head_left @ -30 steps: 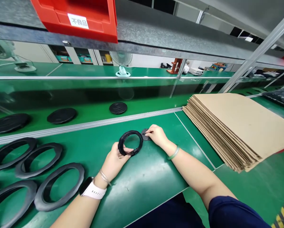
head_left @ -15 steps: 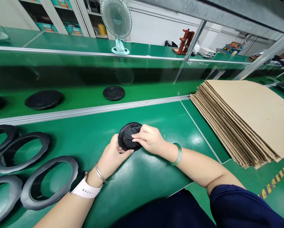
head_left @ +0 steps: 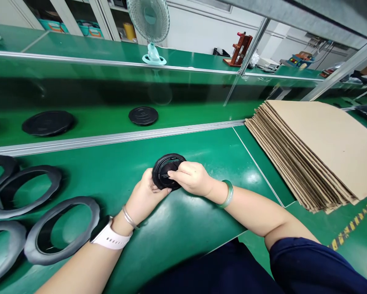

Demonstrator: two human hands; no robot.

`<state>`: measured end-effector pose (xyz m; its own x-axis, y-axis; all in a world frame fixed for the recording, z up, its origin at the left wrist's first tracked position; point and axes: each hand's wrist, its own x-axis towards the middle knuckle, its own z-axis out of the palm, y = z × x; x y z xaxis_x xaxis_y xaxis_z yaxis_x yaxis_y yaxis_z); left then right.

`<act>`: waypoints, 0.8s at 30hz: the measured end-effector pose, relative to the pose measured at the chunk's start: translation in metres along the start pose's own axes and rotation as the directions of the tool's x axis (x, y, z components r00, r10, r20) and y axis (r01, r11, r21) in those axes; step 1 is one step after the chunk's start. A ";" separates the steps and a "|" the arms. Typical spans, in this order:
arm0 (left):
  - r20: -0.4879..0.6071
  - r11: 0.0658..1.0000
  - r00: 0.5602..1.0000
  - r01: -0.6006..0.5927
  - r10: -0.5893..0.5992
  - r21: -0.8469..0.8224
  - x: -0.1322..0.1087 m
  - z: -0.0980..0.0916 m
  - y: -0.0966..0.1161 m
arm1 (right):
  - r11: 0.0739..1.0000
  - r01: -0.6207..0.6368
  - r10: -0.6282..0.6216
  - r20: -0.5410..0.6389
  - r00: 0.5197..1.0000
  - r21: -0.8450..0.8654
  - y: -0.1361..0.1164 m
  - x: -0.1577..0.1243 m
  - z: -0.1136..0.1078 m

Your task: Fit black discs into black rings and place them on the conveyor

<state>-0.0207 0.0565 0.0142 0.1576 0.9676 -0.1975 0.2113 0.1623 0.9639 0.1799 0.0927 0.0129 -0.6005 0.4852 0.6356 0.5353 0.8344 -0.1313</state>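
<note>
A small black ring (head_left: 164,167) with a black round insert inside it is tilted up off the green bench (head_left: 177,228). My left hand (head_left: 145,196) grips its lower left edge, a white watch on that wrist. My right hand (head_left: 191,177) presses the insert into the ring from the right with its fingertips, a green bangle on that wrist. The insert is largely hidden under my fingers.
Several large grey-black rubber rings (head_left: 62,228) lie at the left. Two black discs (head_left: 143,115) (head_left: 48,122) rest on the conveyor belt behind a metal rail. A stack of flat cardboard sheets (head_left: 318,147) fills the right. A small fan (head_left: 149,24) stands on the far shelf.
A second ago my right hand held the small insert beside the empty ring. It has since brought the insert into the ring, and both hands now hold the ring tilted. The view dropped lower.
</note>
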 end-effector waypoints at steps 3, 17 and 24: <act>0.007 1.000 1.000 0.004 -0.003 -0.016 0.000 0.000 0.002 | 1.000 -0.018 0.018 0.012 1.000 0.009 0.000 0.003 -0.002; -0.005 1.000 1.000 -0.001 0.001 -0.002 -0.001 0.001 0.000 | 1.000 0.015 -0.014 -0.038 0.999 0.005 -0.002 0.004 -0.004; 0.010 1.000 1.000 -0.003 0.003 0.026 -0.001 0.000 0.000 | 0.999 0.011 -0.009 -0.045 0.999 0.044 -0.001 0.004 -0.005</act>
<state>-0.0208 0.0559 0.0144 0.1679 0.9660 -0.1967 0.2356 0.1545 0.9595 0.1798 0.0931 0.0193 -0.5779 0.4653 0.6704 0.5022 0.8504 -0.1573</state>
